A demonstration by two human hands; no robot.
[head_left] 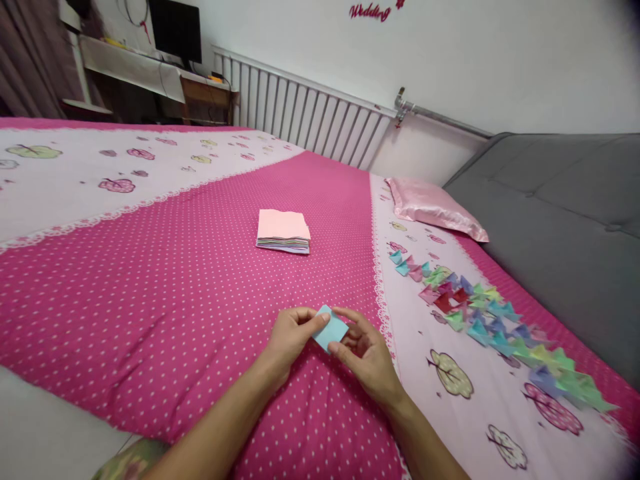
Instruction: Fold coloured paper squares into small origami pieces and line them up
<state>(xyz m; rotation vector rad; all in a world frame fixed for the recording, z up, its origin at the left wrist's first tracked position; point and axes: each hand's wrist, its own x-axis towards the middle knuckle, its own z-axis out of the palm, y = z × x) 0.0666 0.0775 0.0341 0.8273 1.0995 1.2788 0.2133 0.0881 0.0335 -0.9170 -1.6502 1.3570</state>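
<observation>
Both hands meet low in the middle of the view over the pink dotted bedspread (165, 293). Between them is a small light-blue folded paper (330, 329). My left hand (293, 333) pinches its left edge with thumb and fingers. My right hand (364, 350) grips its right side, fingers curled round it. A stack of coloured paper squares (283, 231), pink sheet on top, lies on the bed further away. To the right, several folded paper pieces (493, 319) in blue, green, pink and purple lie in a row.
A pink satin pillow (434, 208) rests at the head of the bed beside a grey padded headboard (565, 227). A white radiator (305, 113) runs along the far wall. A desk with a dark monitor (176, 30) stands at the back left.
</observation>
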